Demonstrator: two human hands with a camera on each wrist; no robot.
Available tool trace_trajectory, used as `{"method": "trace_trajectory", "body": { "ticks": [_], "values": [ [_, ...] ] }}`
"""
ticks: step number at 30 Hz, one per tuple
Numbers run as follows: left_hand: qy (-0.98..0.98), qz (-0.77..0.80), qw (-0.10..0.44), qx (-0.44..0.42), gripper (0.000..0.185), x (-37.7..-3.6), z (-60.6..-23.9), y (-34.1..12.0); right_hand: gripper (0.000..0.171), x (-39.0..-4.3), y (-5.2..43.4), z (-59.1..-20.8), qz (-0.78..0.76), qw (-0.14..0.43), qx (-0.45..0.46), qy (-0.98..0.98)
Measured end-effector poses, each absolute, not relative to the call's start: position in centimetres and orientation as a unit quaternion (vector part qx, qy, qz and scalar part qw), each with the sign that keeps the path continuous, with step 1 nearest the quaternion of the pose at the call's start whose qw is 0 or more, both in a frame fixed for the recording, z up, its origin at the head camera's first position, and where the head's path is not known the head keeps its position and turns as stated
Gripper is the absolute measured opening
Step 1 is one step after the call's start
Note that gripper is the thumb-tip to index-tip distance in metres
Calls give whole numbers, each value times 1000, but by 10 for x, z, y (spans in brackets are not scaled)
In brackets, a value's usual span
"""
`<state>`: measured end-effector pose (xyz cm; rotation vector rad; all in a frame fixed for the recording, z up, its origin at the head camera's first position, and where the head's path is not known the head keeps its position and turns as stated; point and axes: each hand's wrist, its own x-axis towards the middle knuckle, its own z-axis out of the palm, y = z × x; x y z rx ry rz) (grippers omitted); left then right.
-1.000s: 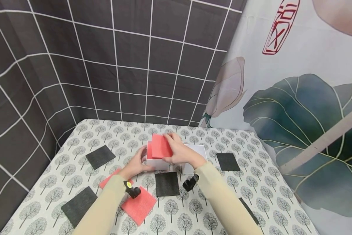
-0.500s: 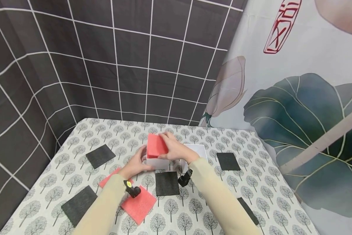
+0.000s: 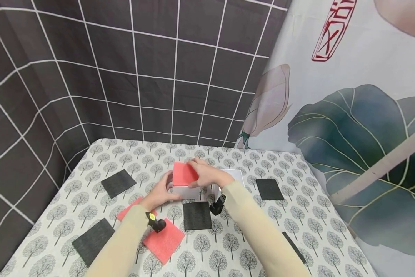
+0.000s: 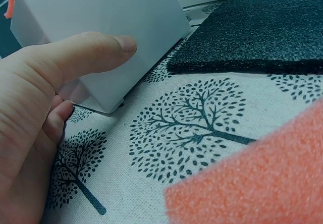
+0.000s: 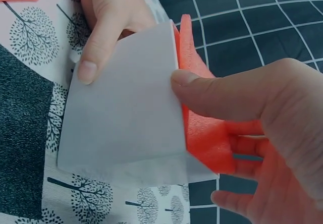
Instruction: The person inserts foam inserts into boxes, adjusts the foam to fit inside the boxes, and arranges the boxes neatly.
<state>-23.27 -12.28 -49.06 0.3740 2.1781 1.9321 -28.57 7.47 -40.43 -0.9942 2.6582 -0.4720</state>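
Tree-printed cloth (image 3: 100, 159) lies below a dark gridded curtain (image 3: 159, 77). One red foam square (image 3: 184, 175), bright, porous and slightly bent, is at the top of a white box (image 3: 184, 192); the right hand (image 3: 207, 173) holds it between thumb and fingers, and the left hand (image 3: 161, 193) grips the box. I count two other red squares (image 3: 164, 240), five black squares (image 3: 197, 216) and one second white container (image 3: 235, 175) on the cloth

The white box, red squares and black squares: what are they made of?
White box: smooth, matte, probably cardboard, given flat walls and crisp edges. Red squares: likely foam, matte and visibly grainy. Black squares: apparently foam too, coarse and speckled, though rubber is possible.
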Motion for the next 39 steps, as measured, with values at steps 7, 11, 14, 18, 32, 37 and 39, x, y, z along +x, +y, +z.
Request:
{"method": "trace_trajectory", "body": {
  "ticks": [7, 11, 14, 18, 32, 37, 39],
  "values": [
    [733, 662, 96, 124, 106, -240, -507, -123, 88, -287, 72, -400, -166, 165, -310, 922],
    [731, 666, 94, 117, 108, -244, -516, -124, 90, -286, 70, -396, -160, 159, -301, 926],
    [730, 667, 91, 117, 109, -245, -517, -124, 89, -285, 65, -396, -144, 118, -319, 929],
    [735, 662, 90, 119, 109, -244, -517, -124, 86, -285, 53, -400, -119, 66, -357, 924],
    [759, 636, 84, 106, 112, -245, -517, -126, 66, -282, 34, -405, -60, 49, -394, 916],
    [755, 641, 86, 109, 111, -244, -516, -125, 75, -281, 36, -404, -76, 64, -368, 925],
    [754, 642, 86, 110, 111, -244, -516, -125, 81, -281, 37, -404, -87, 71, -356, 928]
  ]
}}
